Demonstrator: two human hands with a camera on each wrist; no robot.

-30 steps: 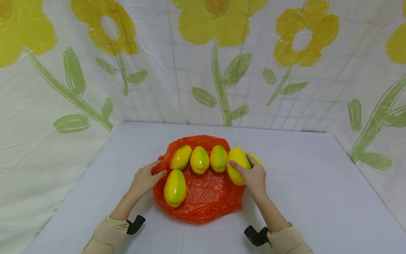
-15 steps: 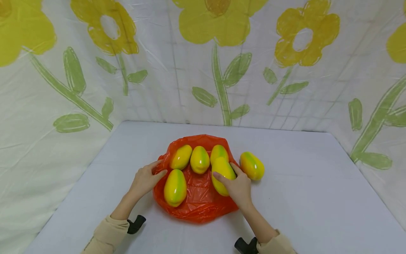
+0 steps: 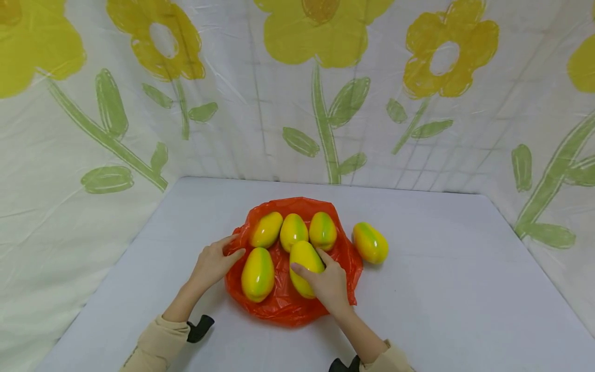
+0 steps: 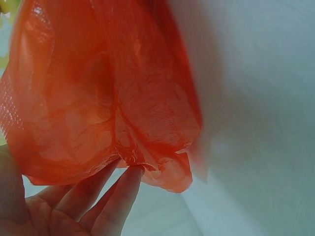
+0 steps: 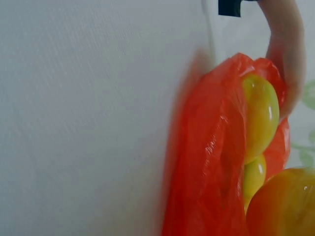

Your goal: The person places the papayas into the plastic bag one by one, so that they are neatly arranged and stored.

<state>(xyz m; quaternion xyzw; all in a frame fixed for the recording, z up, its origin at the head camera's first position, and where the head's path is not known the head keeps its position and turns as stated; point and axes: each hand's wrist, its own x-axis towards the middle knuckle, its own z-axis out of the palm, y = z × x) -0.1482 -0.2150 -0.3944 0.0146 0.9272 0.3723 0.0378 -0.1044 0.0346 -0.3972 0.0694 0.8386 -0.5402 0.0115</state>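
A red plastic bag (image 3: 297, 312) lies with its mouth spread wide on the table. Inside, three mangoes (image 3: 294, 231), yellow with green streaks, form a back row, and another mango (image 3: 257, 275) sits at the front left. My right hand (image 3: 331, 284) grips a mango (image 3: 303, 258) over the bag's middle, thumb on its near side. Whether that mango touches the bag floor I cannot tell. At the bag's left rim, my left hand (image 3: 211, 266) holds the plastic; its fingers (image 4: 120, 199) curl at the edge in the left wrist view. One mango (image 3: 370, 243) lies outside, right of the bag.
The white table (image 3: 441, 279) stretches out on both sides of the bag. Behind it hangs a pale curtain (image 3: 241, 119) printed with yellow flowers. Black wrist mounts (image 3: 201, 329) stick out by the sleeves.
My right hand has carried its mango leftward, from above the bag's right rim to over its middle. The mango outside has come into full view. My left hand stays put.
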